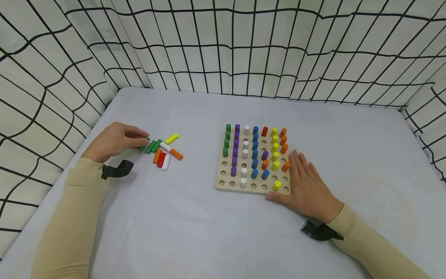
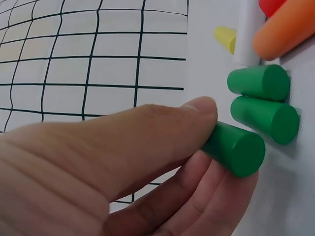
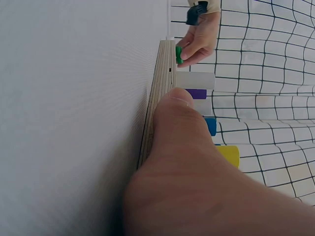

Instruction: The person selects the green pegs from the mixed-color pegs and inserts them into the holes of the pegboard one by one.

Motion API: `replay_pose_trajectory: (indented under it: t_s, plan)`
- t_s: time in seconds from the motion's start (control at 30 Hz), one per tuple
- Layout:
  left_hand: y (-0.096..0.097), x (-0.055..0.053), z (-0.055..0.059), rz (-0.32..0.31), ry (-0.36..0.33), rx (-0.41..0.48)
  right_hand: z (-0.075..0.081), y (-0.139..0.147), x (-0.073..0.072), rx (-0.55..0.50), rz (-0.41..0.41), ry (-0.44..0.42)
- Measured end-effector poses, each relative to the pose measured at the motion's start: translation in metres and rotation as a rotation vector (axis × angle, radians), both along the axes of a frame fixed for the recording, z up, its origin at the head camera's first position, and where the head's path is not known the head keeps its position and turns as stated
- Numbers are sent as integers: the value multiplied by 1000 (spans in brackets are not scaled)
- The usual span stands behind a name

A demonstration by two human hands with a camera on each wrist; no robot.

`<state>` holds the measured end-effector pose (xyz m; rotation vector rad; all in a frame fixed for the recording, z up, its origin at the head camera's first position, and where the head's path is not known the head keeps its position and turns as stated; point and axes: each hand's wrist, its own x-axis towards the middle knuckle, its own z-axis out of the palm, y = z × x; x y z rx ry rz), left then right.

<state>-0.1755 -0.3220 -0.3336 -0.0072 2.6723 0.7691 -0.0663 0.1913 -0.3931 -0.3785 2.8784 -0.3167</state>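
Observation:
Between thumb and fingers, my left hand (image 1: pixel 116 141) pinches a green peg (image 2: pixel 236 147) at the left of the table. Beside it lie two more green pegs (image 2: pixel 266 120), with yellow, white, orange and red ones close by. My right hand (image 1: pixel 310 186) rests against the right side of a wooden pegboard (image 1: pixel 228 186), fingers straight along its edge and thumb at the front corner. In the right wrist view the thumb (image 3: pixel 179 118) presses the board's layered edge (image 3: pixel 160 73). Columns of green, purple, white, blue, yellow and orange pegs stand in the board, and several holes show bare.
The loose pile holds a yellow peg (image 1: pixel 172 138), a red peg (image 1: pixel 161 159), a white peg (image 1: pixel 166 162) and an orange peg (image 1: pixel 176 154). A white cloth covers the table (image 1: pixel 195 224). Black grid netting (image 1: pixel 230 46) hangs along the back and sides.

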Motion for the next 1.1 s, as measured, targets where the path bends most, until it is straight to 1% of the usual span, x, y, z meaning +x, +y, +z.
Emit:
replay_pose_trajectory:
  t_s: [0.17,0.4,0.6,0.7,0.9,1.0,1.1]
  plan:
    - [4,2,5,5,10,0,0,0,0,4,-2,2]
    - [14,5,9,8,31,47,1,-1,1,0,-7,-5]
    - [22,7,13,-13,87,89,1,-1,1,-6,-8,-8]
    - [26,9,13,-25,103,116,1,-1,1,-8,-5,-5]
    - [35,12,14,-24,124,134,0,1,0,-11,0,9]
    - [42,12,14,-24,122,149,0,1,0,-11,1,11]
    - [51,11,13,-41,129,168,-1,1,1,-10,-2,10]
